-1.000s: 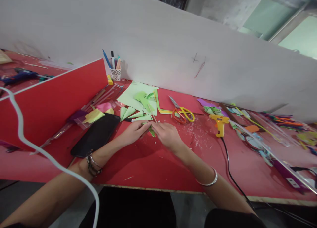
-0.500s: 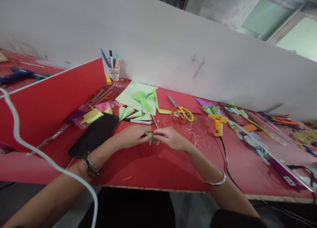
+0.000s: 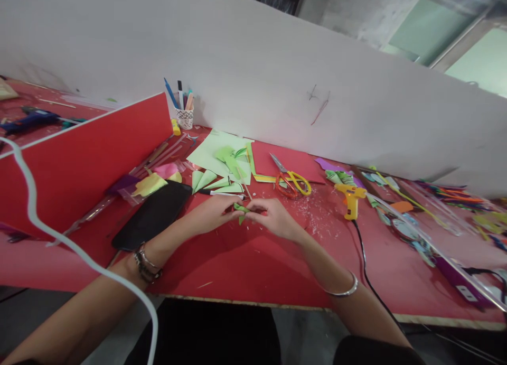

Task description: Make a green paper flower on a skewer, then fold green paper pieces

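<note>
Between my two hands, just above the red tabletop, is a small folded piece of green paper. The fingers of my left hand pinch it from the left. From the right, the thumb and fingers of my right hand close on its other edge. A thin wooden stick runs away from my fingers toward the pale sheet; whether I hold it too, I cannot tell. Beyond my left hand lie a white marker and several green paper cones.
Scissors rest partly on red sheets. A yellow hot glue gun stands to the right, its black cord trailing over the front edge. At left are a black pouch-like item, a red board and a white cable crossing my view.
My hands have shifted very slightly, the right thumb and fingers moving a little apart around the green paper. The rest of the scene moves slightly right with the camera.
</note>
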Tool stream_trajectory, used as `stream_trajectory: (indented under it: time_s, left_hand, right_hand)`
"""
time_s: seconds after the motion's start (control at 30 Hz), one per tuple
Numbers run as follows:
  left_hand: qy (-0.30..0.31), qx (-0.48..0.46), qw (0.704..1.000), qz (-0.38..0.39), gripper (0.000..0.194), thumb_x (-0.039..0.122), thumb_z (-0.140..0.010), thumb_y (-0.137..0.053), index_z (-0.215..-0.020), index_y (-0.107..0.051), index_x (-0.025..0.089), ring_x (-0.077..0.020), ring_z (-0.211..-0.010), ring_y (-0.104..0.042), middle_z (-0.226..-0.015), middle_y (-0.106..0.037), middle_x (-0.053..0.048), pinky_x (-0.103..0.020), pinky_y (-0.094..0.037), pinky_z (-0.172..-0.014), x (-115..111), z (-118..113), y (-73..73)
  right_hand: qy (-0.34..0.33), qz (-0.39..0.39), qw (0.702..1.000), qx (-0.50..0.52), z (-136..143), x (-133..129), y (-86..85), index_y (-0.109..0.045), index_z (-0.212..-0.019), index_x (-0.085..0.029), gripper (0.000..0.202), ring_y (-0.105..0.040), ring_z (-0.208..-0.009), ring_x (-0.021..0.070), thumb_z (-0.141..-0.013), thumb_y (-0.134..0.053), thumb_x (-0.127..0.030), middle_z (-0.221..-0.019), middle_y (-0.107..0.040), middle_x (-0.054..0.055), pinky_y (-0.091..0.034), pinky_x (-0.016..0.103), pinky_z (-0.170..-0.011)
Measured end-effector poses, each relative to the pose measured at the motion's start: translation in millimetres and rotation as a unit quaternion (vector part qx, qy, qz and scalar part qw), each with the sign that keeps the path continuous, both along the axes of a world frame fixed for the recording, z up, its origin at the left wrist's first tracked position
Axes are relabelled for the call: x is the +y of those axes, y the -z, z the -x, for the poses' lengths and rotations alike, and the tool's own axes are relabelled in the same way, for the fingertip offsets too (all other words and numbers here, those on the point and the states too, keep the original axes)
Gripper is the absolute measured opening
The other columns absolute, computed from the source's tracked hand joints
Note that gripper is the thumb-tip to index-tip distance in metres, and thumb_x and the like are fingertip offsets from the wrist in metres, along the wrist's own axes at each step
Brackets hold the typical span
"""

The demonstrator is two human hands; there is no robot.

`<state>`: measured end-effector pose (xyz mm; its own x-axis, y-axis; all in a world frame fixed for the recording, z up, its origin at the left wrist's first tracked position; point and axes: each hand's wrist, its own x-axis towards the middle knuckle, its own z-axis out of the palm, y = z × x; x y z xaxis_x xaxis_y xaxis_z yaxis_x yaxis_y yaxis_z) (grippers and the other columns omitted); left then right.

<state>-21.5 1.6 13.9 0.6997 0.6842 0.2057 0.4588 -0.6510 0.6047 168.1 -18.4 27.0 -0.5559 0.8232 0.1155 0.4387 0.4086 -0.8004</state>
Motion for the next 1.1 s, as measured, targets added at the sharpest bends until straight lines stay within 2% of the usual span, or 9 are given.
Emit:
stream_trajectory:
  time_s: [0.13, 0.33, 0.53, 0.67, 0.83, 0.97, 1.1]
  left_hand:
    - [-0.029, -0.023, 0.999, -0.007, 0.020, 0.032, -0.083, -0.045, -0.087, -0.055, 0.015, -0.0125, -0.066, -0.054, -0.080, -0.061, -0.002, -0.021, -0.036, -0.059, -0.4, -0.4, 1.9]
    - [-0.047, -0.029, 0.998, -0.017, 0.023, 0.033, -0.083, -0.046, -0.092, -0.056, 0.015, -0.0151, -0.075, -0.056, -0.086, -0.062, -0.004, -0.022, -0.039, -0.064, -0.7, -1.7, 0.7]
    - [-0.032, -0.048, 0.998, -0.023, 0.013, 0.026, -0.080, -0.052, -0.087, -0.056, 0.016, -0.0137, -0.076, -0.057, -0.084, -0.063, -0.002, -0.020, -0.039, -0.065, -1.1, -2.8, -1.7]
    - [-0.027, -0.040, 0.998, -0.046, 0.011, 0.024, -0.081, -0.050, -0.082, -0.056, 0.016, -0.0133, -0.073, -0.056, -0.080, -0.061, -0.002, -0.021, -0.039, -0.065, 0.4, -2.2, 1.4]
    - [-0.022, -0.042, 0.997, -0.055, 0.015, 0.029, -0.081, -0.049, -0.083, -0.057, 0.016, -0.0151, -0.076, -0.056, -0.080, -0.061, -0.004, -0.023, -0.040, -0.067, 1.8, 0.0, 5.4]
    - [-0.027, -0.052, 0.998, -0.027, 0.019, 0.034, -0.081, -0.049, -0.081, -0.057, 0.016, -0.0145, -0.074, -0.054, -0.080, -0.061, -0.003, -0.023, -0.038, -0.066, 0.2, -0.9, 2.4]
    - [-0.031, -0.034, 0.998, 0.032, 0.027, 0.037, -0.083, -0.042, -0.073, -0.055, 0.015, -0.0136, -0.066, -0.052, -0.070, -0.058, -0.001, -0.023, -0.036, -0.061, -2.2, -2.0, -1.8]
  right_hand:
    - [0.031, -0.012, 0.999, -0.005, 1.8, 1.9, 3.3, -0.059, -0.074, -0.015, 0.011, -0.047, -0.058, 0.0082, -0.077, -0.053, -0.024, -0.065, -0.055, -0.001, -0.036, 0.019, -0.058]
    - [0.058, -0.039, 0.998, -0.012, 5.4, 2.4, 7.1, -0.055, -0.072, -0.015, 0.009, -0.047, -0.056, 0.0082, -0.076, -0.053, -0.022, -0.064, -0.055, -0.002, -0.035, 0.019, -0.056]
    - [0.087, -0.125, 0.984, -0.095, 8.9, 2.5, 12.5, -0.052, -0.073, -0.017, 0.003, -0.048, -0.060, 0.0101, -0.075, -0.053, -0.019, -0.067, -0.055, -0.001, -0.034, 0.020, -0.058]
    - [0.077, -0.136, 0.979, -0.131, 10.0, 3.3, 16.8, -0.053, -0.081, -0.016, 0.007, -0.051, -0.066, 0.0117, -0.076, -0.050, -0.015, -0.075, -0.059, 0.002, -0.036, 0.021, -0.061]
    - [0.041, -0.104, 0.989, -0.094, 5.7, 0.1, 13.9, -0.056, -0.093, -0.016, 0.017, -0.054, -0.072, 0.0123, -0.082, -0.046, -0.022, -0.084, -0.062, 0.004, -0.038, 0.023, -0.066]
    - [0.030, -0.101, 0.992, -0.069, 1.7, -2.6, 13.9, -0.056, -0.094, -0.017, 0.019, -0.053, -0.071, 0.0113, -0.085, -0.042, -0.028, -0.083, -0.061, 0.002, -0.038, 0.022, -0.065]
    - [0.016, -0.127, 0.985, -0.115, 1.7, -1.6, 18.0, -0.053, -0.086, -0.016, 0.023, -0.050, -0.071, 0.0120, -0.089, -0.033, -0.027, -0.078, -0.057, 0.003, -0.037, 0.022, -0.065]
